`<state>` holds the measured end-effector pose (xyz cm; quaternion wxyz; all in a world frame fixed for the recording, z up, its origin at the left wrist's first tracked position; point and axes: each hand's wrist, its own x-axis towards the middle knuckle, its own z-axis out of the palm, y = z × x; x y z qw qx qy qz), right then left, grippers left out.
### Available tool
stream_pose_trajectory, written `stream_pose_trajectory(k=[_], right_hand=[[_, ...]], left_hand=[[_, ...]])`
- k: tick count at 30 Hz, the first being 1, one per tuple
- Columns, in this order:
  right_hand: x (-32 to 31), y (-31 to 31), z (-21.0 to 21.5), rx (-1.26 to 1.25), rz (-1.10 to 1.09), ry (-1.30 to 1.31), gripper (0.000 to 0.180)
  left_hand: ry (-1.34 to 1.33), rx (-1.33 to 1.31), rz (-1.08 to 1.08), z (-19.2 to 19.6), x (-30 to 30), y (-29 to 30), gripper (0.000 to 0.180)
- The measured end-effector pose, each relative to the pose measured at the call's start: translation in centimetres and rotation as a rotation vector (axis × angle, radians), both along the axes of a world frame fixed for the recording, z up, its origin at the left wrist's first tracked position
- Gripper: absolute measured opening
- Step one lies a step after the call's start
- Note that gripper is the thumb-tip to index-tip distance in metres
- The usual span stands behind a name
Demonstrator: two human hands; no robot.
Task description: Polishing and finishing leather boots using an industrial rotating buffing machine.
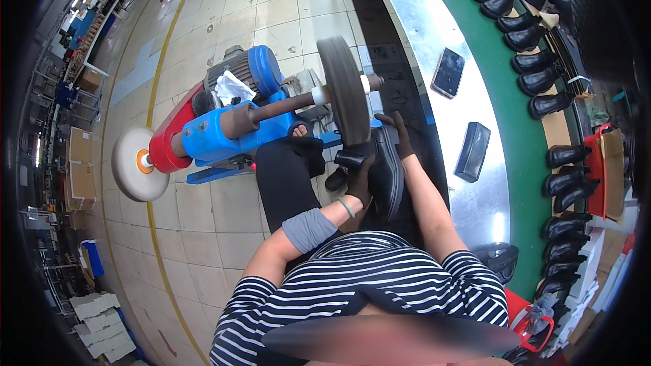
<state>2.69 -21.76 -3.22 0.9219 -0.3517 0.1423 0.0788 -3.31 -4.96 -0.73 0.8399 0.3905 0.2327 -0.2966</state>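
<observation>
A black leather shoe (pixel 388 179) is held between my two hands, just below a dark round buffing wheel (pixel 342 88) whose lower edge meets or nearly meets it. My left hand (pixel 362 179), in a brown glove, grips the shoe from its left side. My right hand (pixel 403 137), also gloved, holds the far end from the right, with its fingers reaching toward the wheel. A short black rounded piece (pixel 349 158) shows beside my left hand; I cannot tell whether it belongs to the shoe. The wheel sits on a shaft of a blue and red polishing machine (pixel 217 129).
A pale wheel (pixel 139 164) is on the machine's left end. To the right, a metal bench (pixel 478 210) bears a phone (pixel 448 73) and a black block-shaped item (pixel 472 152). Beyond its green strip (pixel 525 183) stand several black shoes (pixel 536 62). A dark bowl-like container (pixel 498 261) sits near my right elbow.
</observation>
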Motion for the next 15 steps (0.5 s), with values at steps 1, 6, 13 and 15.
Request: stream_pose_trajectory(k=[1,6,13,15], right_hand=[[-0.5,-0.7,-0.5,-0.036,-0.059,-0.02,0.064],[-4.2,-6.5,-2.5,-0.585,-0.297,-0.142,0.062],[-6.5,-3.4,12.6,-0.859,-0.144,-0.08,0.084],[-6.3,-2.1,15.1,-1.257,-0.131,-0.122,0.086]], left_hand=[[-0.003,-0.009,-0.007,0.2,0.3,-0.4,0.039],[-0.221,0.016,-0.131,-2.2,-0.5,-3.7,0.043],[-0.556,0.412,-0.235,-1.5,-1.5,-2.6,0.073],[-0.239,0.221,0.012,0.2,-0.2,-2.4,0.062]])
